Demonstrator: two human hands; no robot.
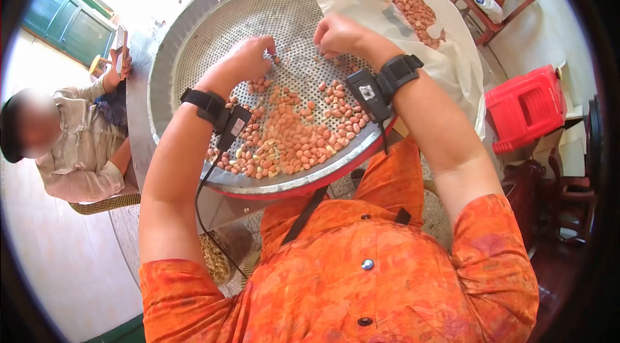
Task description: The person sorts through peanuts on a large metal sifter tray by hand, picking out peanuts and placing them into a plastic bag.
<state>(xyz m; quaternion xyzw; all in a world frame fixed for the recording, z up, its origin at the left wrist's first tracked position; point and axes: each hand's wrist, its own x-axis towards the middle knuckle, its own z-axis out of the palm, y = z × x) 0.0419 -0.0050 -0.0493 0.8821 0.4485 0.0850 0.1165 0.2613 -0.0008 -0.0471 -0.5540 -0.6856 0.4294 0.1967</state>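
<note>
Shelled peanuts [290, 125] with reddish skins lie heaped in the near half of a round perforated metal tray [219, 17]. My left hand [248, 58] is over the tray's middle, fingers curled down beside a few loose peanuts. Whatever its fingers may hold is hidden. To its right, my right hand [339, 36] is closed with the fingertips turned inward, near the edge of a white plastic bag [452, 75]. I cannot make out what is in that hand. More peanuts [416, 12] show in the bag's opening.
On the left, a seated person [84, 130] holds a phone [119, 43]. A red plastic stool [526, 107] stands at the right, below a wooden chair [500, 4] with a bag on it. A container of light-coloured bits [216, 259] sits under the table's edge.
</note>
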